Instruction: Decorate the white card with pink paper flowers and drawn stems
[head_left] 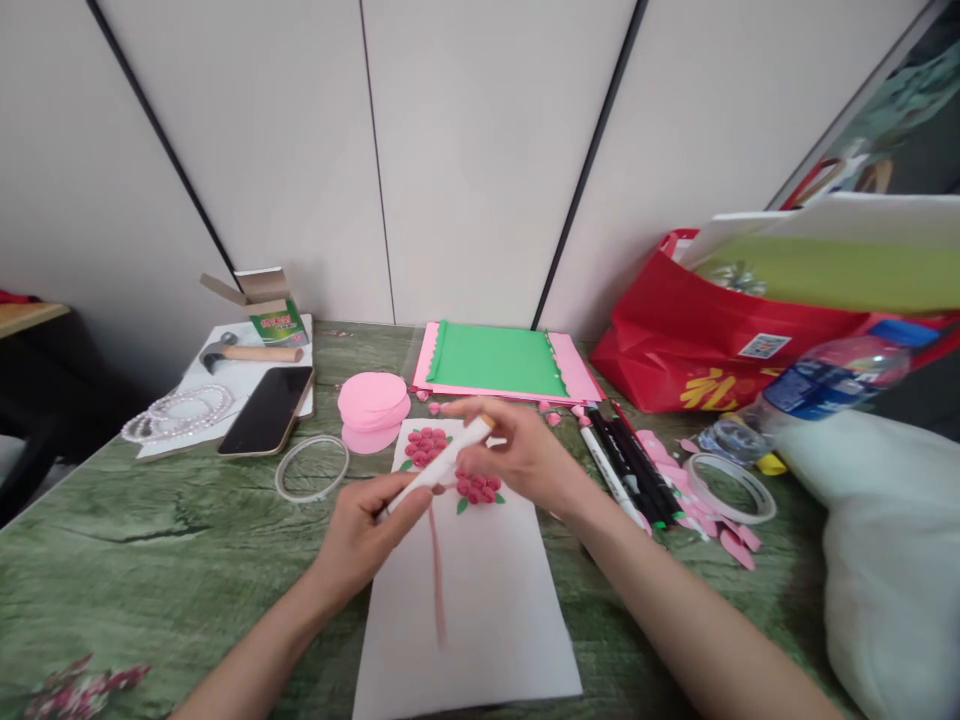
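Both my hands hold a white marker (pixel 442 462) slantwise above a white sheet of paper (pixel 487 620). My left hand (pixel 367 525) grips its lower end between thumb and fingers. At the upper end, by the tan tip, the fingers of my right hand (pixel 517 450) are closed on it. Beneath, the sheet bears clusters of dark pink paper flowers (pixel 480 488) with green leaves and a drawn brownish-pink stem (pixel 438 580). My hands and the marker cover part of the flowers.
Pink paper circles (pixel 373 408), a tape roll (pixel 312 468), a phone (pixel 268 410) and a hammer (pixel 251 352) lie left. Green paper (pixel 495 358) is at the back. On the right are black markers (pixel 637 470), another tape roll (pixel 731 488), a bottle (pixel 840 375) and a red bag (pixel 660 340).
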